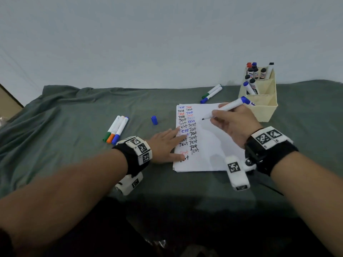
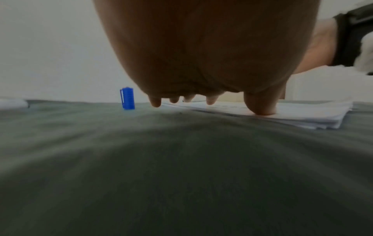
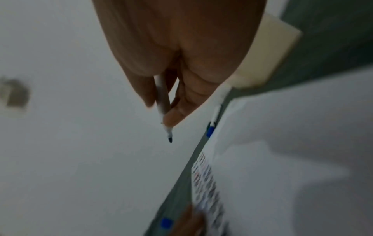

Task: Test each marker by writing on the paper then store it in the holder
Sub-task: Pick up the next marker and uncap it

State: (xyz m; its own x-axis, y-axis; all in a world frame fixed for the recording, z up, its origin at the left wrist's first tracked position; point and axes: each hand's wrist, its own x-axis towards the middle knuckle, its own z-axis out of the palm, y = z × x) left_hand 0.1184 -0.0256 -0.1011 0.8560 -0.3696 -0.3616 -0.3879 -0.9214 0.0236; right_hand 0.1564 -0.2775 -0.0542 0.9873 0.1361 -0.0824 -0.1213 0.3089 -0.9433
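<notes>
A stack of white paper (image 1: 209, 145) covered with "Test" words lies on the green cloth. My right hand (image 1: 233, 119) pinches an uncapped white marker (image 1: 225, 108) with a blue end, its tip (image 1: 202, 119) just above the paper; the right wrist view shows the marker (image 3: 162, 102) between thumb and fingers. My left hand (image 1: 167, 143) lies flat, its fingers (image 2: 260, 105) pressing the paper's left edge. The blue cap (image 1: 154, 120) stands upright on the cloth, also seen as the cap (image 2: 127, 98). A cream holder (image 1: 263, 106) at the right holds several markers.
Three capped markers, green, orange and blue (image 1: 116, 131), lie left of the paper. Two more markers (image 1: 211, 94) lie beyond the paper's top edge. The green cloth (image 1: 74, 117) is rumpled at the back left. A pale wall stands behind the table.
</notes>
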